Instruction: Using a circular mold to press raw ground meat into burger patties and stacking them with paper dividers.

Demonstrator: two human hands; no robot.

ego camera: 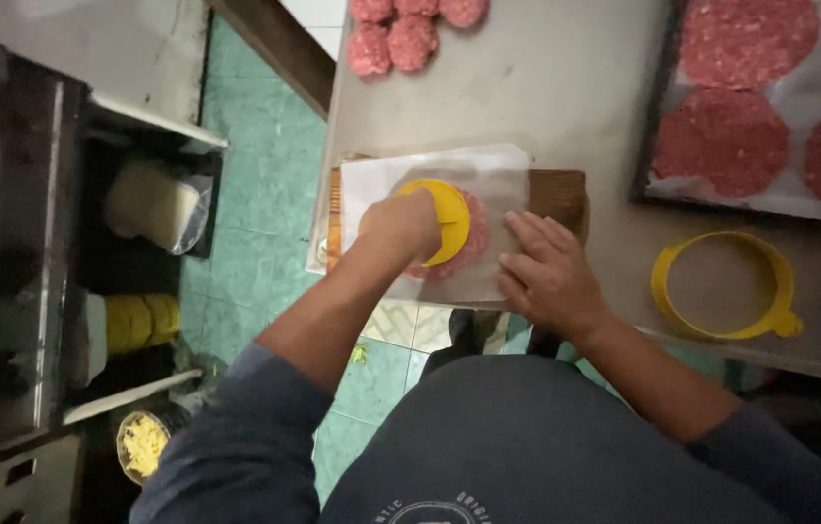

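Observation:
My left hand (401, 225) is closed on the handle of a round yellow press (451, 215) and bears down on a flat raw meat patty (476, 250). The patty lies on a sheet of white paper (468, 170) over a wooden board (558, 194). My right hand (546, 272) rests flat, fingers spread, on the paper's right side, next to the patty. A yellow ring mould (721, 286) lies on the steel table (546, 87) to the right of my right hand.
A dark tray (658, 107) lined with paper holds several flattened patties (721, 141) at the upper right. Several raw meat balls (410, 29) sit at the table's far edge. Left of the table are green floor tiles, a dark shelf unit, stacked yellow slices (144, 320) and a tub of shredded cheese (144, 444).

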